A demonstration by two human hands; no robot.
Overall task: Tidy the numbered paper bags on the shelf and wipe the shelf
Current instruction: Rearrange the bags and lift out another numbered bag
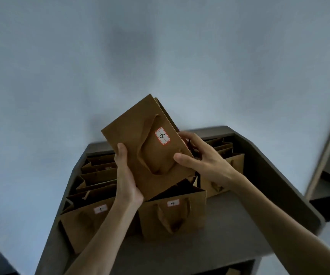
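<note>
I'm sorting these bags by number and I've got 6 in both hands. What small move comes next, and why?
Probably lower bag 6 into the row behind bag 4. Both the left hand and right hand hold it tilted above that row, while bag 1 fronts the row to the left.

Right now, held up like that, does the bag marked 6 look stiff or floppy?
Probably fairly stiff: bag 6 stays flat and tilted between the left hand and right hand without sagging. Likely light, since the grip is only at its edges. Its soft handle lies limp.
</note>
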